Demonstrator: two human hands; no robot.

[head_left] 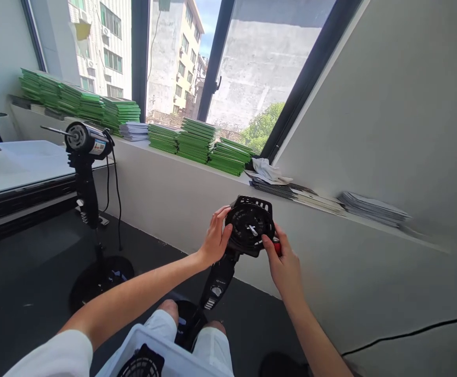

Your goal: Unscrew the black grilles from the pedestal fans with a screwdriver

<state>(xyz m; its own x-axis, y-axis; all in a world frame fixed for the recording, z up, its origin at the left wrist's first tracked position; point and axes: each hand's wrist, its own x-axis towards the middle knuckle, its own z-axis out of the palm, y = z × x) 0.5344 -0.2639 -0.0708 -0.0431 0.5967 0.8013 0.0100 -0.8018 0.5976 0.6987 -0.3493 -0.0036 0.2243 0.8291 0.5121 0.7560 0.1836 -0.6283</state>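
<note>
A black slotted round housing (244, 217) with a metal shaft at its centre tops a black fan stand (218, 280) in front of me. My left hand (215, 238) grips the housing's left rim, thumb on the front and fingers behind. At the lower right rim, my right hand (285, 262) holds the housing, its thumb on the front edge. A small red object (277, 247) shows beside the right fingers; what it belongs to is unclear. A white tray (173, 352) rests at my lap with a black vented part (144, 364) in it.
Another fan stand with a bare motor (89, 140) and long shaft stands at the left, its round base (102, 283) on the floor. Stacks of green folders (197, 140) line the sill under the window. A black cable (409, 334) crosses the lower right.
</note>
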